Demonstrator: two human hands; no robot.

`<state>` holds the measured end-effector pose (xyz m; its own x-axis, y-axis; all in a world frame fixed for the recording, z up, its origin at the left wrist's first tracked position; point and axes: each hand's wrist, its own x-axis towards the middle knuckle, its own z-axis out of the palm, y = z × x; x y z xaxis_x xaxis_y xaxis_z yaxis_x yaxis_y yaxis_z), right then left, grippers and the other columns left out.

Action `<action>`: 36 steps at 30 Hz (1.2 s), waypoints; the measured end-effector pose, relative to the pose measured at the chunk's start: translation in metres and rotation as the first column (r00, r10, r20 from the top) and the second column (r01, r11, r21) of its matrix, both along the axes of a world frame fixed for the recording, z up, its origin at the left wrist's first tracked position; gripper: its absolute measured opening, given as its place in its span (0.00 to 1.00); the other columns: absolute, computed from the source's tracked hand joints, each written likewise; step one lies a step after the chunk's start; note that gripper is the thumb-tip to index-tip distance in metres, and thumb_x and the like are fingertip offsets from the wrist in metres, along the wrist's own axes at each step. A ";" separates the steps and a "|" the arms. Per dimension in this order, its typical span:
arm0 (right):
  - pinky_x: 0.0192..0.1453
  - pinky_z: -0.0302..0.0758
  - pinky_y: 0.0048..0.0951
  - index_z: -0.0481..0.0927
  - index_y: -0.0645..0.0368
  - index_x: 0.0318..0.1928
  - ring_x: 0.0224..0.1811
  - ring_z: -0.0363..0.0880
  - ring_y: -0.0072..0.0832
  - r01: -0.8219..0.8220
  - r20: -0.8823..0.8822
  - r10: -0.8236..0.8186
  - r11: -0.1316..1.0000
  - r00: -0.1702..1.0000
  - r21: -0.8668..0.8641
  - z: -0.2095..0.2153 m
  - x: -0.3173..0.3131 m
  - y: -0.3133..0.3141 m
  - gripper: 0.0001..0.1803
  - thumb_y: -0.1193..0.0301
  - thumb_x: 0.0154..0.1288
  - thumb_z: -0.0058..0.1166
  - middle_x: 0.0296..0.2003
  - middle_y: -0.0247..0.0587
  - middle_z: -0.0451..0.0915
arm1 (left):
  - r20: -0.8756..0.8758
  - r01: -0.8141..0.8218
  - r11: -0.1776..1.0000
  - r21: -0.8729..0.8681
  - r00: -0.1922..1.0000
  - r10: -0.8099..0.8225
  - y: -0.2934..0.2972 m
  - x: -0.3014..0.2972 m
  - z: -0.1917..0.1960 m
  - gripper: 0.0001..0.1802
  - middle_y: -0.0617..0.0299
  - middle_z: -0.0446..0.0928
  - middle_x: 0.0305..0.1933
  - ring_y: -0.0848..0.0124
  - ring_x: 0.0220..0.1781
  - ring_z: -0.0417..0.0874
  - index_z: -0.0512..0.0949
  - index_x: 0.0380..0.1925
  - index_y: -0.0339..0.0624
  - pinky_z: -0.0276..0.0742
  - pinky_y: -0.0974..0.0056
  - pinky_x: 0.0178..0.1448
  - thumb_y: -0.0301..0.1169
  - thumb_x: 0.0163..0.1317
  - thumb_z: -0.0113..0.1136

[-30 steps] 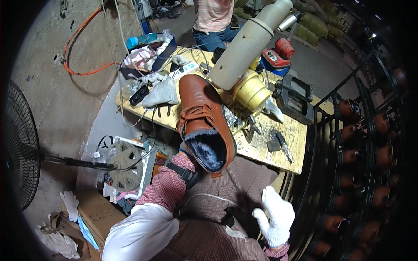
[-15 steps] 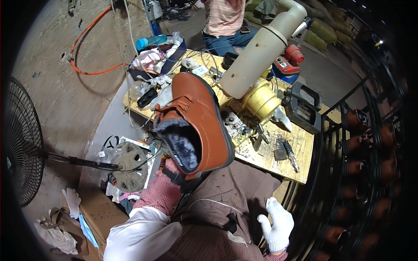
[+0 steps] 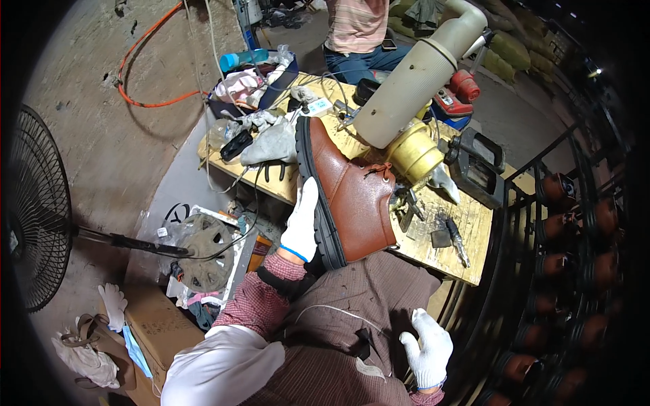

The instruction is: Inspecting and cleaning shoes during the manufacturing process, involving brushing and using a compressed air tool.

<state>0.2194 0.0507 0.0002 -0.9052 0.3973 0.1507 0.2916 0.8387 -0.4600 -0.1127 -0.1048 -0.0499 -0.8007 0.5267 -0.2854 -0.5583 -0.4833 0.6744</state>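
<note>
Centre frame: gloved left hand (image 3: 300,220), fingers together, gripped brown boot (image 3: 349,193) sole; right hand (image 3: 428,346) spread on lap. Cardboard box (image 3: 157,326) lower left.

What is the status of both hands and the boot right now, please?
Left hand grips brown boot by its black sole, over the bench edge. Right hand rests on lap, empty. Yellow machine close behind boot.
</note>
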 end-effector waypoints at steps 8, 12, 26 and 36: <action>0.59 0.82 0.41 0.86 0.62 0.51 0.55 0.87 0.48 0.092 0.075 -0.085 0.990 0.994 -0.104 -0.019 0.015 0.015 0.25 0.67 0.51 0.75 0.52 0.51 0.88 | -0.568 -0.292 0.893 -0.343 0.821 0.050 0.015 -0.034 0.022 0.40 0.51 0.52 0.84 0.67 0.72 0.73 0.43 0.84 0.47 0.76 0.62 0.68 0.44 0.81 0.48; 0.55 0.81 0.42 0.85 0.60 0.51 0.54 0.86 0.47 0.068 0.079 -0.065 0.997 0.995 -0.040 -0.017 0.008 0.026 0.25 0.64 0.54 0.74 0.53 0.49 0.87 | -0.511 -0.465 0.841 -0.277 0.813 0.280 0.048 -0.061 0.067 0.50 0.40 0.51 0.83 0.55 0.77 0.67 0.37 0.83 0.39 0.68 0.58 0.76 0.39 0.75 0.60; 0.56 0.79 0.41 0.83 0.52 0.63 0.54 0.86 0.42 -0.304 -0.335 0.358 0.931 0.872 0.203 0.026 -0.155 0.035 0.24 0.71 0.65 0.63 0.57 0.45 0.86 | -0.392 -0.424 0.878 -0.222 0.863 0.318 0.050 -0.055 0.081 0.54 0.48 0.62 0.77 0.56 0.73 0.71 0.35 0.84 0.46 0.73 0.52 0.71 0.42 0.72 0.64; 0.35 0.79 0.41 0.84 0.54 0.32 0.30 0.85 0.40 -0.603 0.194 0.574 0.725 0.796 0.333 0.020 -0.203 0.011 0.05 0.69 0.56 0.57 0.29 0.46 0.85 | -0.471 -0.516 0.812 -0.275 0.808 0.354 0.022 -0.013 0.062 0.58 0.49 0.59 0.80 0.59 0.75 0.67 0.38 0.84 0.44 0.69 0.57 0.74 0.42 0.68 0.68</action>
<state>0.0168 0.0622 0.0198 -0.9525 -0.2888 0.0961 -0.2972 0.9507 -0.0885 -0.1254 -0.0832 0.0118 -0.9999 0.0116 -0.0066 -0.0096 -0.2762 0.9610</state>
